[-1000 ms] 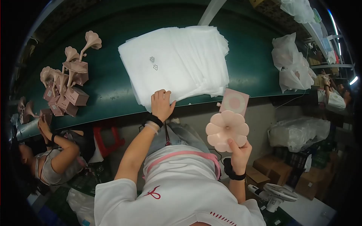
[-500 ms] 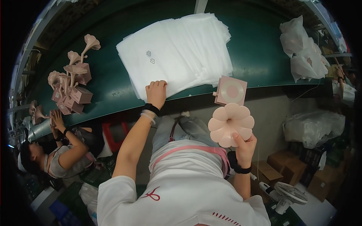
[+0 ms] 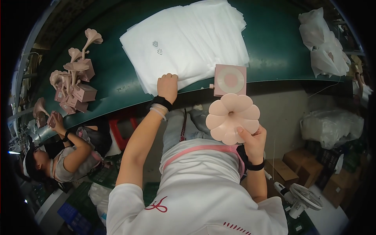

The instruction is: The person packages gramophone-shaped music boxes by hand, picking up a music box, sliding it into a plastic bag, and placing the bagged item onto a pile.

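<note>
1. A co-worker in grey (image 3: pixel 72 162), well to the left of the left grip, has both hands on a small dusty-pink piece.
2. Dusty-pink gramophone-shaped pieces with flared horns and box bases (image 3: pixel 84 93) cluster on the dark green tabletop (image 3: pixel 107 80), left of the left grip and apart from it.
3. The left grip (image 3: pixel 167 87) is partly curled over the near edge of a stack of thin white sheets (image 3: pixel 188 39); whether it pinches any, I cannot tell. The stack spreads beyond it.
4. A pale pink gramophone-shaped piece (image 3: pixel 231 114) is in the right grip, its square, disc-topped base farther forward.
5. The right grip (image 3: pixel 253 140) is closed on the scalloped horn's rim, thumb on the inner face.
6. Filled white translucent plastic bags (image 3: pixel 328 59) sit on the tabletop, well right of the right grip.
</note>
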Demonstrator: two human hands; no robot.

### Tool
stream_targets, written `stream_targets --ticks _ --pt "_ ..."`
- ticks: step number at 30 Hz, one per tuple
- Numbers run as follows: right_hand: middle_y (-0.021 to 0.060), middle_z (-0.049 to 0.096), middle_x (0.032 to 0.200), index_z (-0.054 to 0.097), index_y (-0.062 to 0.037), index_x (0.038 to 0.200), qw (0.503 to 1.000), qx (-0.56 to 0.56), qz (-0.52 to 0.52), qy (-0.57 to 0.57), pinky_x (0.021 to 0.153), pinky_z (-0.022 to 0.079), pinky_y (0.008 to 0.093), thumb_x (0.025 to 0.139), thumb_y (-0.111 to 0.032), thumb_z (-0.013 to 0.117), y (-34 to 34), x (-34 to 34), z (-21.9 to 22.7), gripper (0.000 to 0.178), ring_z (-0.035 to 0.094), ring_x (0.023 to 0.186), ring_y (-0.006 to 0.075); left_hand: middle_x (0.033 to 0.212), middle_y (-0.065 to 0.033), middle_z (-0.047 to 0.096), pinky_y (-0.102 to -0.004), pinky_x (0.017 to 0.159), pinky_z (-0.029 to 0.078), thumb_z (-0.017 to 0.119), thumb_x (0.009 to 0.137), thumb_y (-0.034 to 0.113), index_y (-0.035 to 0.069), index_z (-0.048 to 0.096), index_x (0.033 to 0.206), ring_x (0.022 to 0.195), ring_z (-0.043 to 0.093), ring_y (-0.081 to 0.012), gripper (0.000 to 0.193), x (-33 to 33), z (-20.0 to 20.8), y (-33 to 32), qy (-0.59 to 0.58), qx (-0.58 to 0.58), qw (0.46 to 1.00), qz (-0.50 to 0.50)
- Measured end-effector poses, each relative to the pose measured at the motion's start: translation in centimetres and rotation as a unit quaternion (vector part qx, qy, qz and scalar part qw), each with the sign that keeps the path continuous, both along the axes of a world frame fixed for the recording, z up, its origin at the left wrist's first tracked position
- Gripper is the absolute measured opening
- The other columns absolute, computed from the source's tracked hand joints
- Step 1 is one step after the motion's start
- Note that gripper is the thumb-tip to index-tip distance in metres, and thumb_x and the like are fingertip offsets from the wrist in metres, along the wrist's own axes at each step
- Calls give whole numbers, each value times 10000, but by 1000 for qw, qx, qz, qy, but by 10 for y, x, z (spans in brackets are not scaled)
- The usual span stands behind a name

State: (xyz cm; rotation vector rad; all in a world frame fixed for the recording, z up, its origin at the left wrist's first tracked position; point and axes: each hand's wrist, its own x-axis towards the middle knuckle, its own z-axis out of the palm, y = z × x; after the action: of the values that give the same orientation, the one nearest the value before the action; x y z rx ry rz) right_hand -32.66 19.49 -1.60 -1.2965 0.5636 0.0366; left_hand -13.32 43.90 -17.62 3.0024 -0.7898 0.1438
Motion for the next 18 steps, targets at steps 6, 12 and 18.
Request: stream_targets --ticks 6,12,18 --pt "98 655 954 603 68 1021 998 16 63 -2 763 495 281 777 -29 649 -2 -3 3 267 617 843 138 631 -76 629 -294 584 480 746 693 225 31 660 719 582 603 -198 214 30 23 5 277 -207 922 173" --pt "84 651 956 612 60 1007 987 31 160 5 760 489 270 778 -33 657 -12 -2 1 251 602 852 124 643 -77 645 -262 589 480 811 622 255 29 676 742 574 606 -185 289 40 14 9 376 -225 878 192" --pt "97 647 991 598 61 1031 974 60 217 36 792 488 290 770 -54 666 -10 25 -24 293 607 897 145 683 -55 655 -266 603 489 811 601 151 33 639 790 594 611 -153 281 38 -10 15 389 -344 838 166"
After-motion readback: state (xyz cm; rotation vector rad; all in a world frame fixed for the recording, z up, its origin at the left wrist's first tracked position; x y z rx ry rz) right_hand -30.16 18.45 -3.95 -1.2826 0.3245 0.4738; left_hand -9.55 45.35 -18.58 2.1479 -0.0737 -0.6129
